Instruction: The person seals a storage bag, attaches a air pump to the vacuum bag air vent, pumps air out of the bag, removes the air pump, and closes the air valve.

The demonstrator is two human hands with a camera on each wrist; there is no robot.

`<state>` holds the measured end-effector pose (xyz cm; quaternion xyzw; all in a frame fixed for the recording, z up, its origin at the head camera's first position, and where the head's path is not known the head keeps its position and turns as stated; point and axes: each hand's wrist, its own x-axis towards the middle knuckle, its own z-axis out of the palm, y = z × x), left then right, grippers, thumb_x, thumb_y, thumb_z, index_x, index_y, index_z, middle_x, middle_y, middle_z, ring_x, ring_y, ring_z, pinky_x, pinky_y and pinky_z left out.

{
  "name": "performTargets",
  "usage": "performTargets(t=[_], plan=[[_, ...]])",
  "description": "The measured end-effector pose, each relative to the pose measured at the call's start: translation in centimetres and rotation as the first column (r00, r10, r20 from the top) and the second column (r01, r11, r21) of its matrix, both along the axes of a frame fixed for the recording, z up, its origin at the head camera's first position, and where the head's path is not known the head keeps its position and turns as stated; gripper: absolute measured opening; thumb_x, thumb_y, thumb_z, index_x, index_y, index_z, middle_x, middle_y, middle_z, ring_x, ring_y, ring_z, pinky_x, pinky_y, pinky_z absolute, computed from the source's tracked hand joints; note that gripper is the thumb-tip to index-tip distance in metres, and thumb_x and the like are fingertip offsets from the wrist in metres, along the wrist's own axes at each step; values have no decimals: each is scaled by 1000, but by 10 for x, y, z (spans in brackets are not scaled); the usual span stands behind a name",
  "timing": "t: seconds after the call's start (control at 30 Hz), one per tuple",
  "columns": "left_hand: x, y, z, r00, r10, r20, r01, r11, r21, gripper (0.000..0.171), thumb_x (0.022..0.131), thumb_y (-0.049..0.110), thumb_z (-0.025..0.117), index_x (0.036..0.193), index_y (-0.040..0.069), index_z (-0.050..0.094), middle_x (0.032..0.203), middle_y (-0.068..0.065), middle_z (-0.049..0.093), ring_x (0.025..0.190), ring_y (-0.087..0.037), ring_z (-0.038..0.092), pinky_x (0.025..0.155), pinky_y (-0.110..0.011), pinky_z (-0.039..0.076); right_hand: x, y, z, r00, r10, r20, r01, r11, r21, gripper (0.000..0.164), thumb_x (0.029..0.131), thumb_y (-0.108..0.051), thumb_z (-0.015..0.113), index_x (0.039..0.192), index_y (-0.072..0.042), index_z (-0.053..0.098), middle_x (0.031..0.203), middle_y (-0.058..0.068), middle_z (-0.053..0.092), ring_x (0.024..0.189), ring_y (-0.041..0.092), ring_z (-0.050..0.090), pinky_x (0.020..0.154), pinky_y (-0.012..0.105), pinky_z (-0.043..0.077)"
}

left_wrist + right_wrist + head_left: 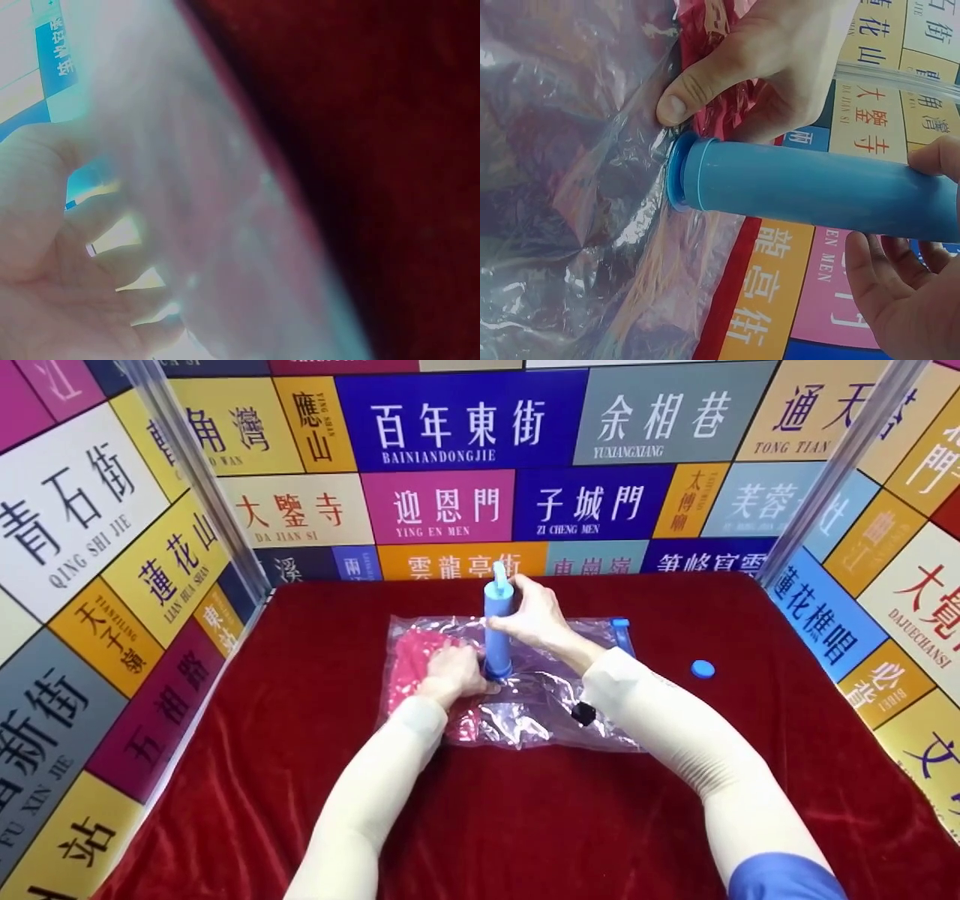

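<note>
A blue hand pump [497, 622] stands upright on a clear plastic storage bag [536, 690], its flared base on the film. My right hand [536, 611] grips the upper part of its barrel, thumb on the near side in the head view. My left hand [454, 671] presses on the bag beside the pump's foot. In the right wrist view the left thumb [697, 94] lies flat against the film by the base. Red cloth [416, 656] fills the bag's left part, partly under the left hand. The left wrist view is blurred by the bag close to the lens.
A round blue cap [703, 669] lies on the dark red tablecloth [525, 817], right of the bag. On the bag's right edge sits a blue slider [619, 624]; a black square [583, 713] shows nearer me. Sign-printed walls [461, 420] surround the table.
</note>
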<state>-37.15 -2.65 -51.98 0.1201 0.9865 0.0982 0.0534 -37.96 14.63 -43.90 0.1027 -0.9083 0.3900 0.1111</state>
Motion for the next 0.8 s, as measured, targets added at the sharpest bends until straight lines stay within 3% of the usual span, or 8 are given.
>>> performTargets(t=[0.27,0.4,0.6,0.8], plan=[[1,0,0,1000,0,-12,0,1000,16,81,71,64,91,141,30,69,148,-15,62,150,-42,43,119,-53,41,-1,1,-1,999,36,8,-36,999,-30,66,72,-27,87,133,-14,67,115,7,74,102,26,68,92,41,56],[0,1,-1,1000,3,6,-3,1000,16,84,71,65,91,143,29,68,148,-14,62,150,-43,42,120,-55,40,0,1,-2,998,52,18,-51,997,-54,77,73,-35,91,143,-20,62,114,6,75,98,24,69,89,40,57],[0,1,1,1000,12,-4,-12,1000,9,86,70,66,91,142,25,68,148,-15,62,148,-43,45,118,-55,43,0,-1,-1,999,-6,-53,2,997,-73,79,65,-57,98,125,-18,62,108,1,73,95,20,66,84,37,56],[0,1,0,1000,23,7,-23,1000,-11,90,70,69,90,142,19,68,151,-17,58,148,-43,45,114,-55,46,0,-2,-1,995,-53,-80,47,996,-77,67,69,-50,98,114,-16,63,101,1,72,92,21,65,80,37,54]])
